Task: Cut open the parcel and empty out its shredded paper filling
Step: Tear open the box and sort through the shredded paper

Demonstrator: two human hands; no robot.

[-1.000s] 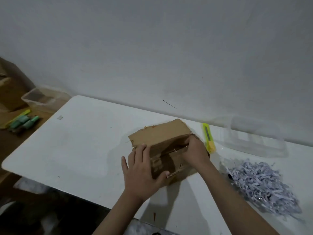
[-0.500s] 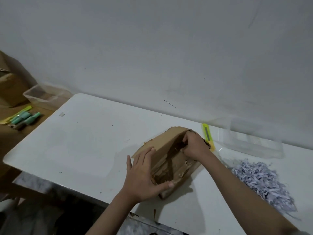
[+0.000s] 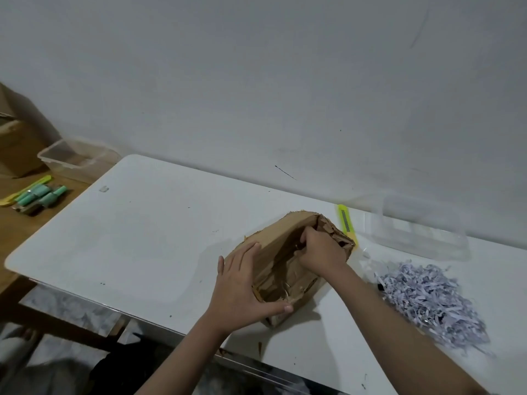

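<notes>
A brown cardboard parcel lies open on the white table, its torn top facing me. My left hand rests on its left flap, fingers straight and thumb across the near edge. My right hand reaches into the opening with curled fingers that grip the torn right flap. A pile of lilac shredded paper lies on the table to the right of the parcel. A yellow utility knife lies just behind the parcel.
A clear plastic tub stands at the back right against the wall. On a lower wooden surface to the left lie green markers, another clear tub and a cardboard box. The table's near edge runs below my wrists.
The parcel's left flap has been lifted and spread outward, so the inside now shows. My right hand has gone deeper into the opening; my left hand has slid along the left flap.
</notes>
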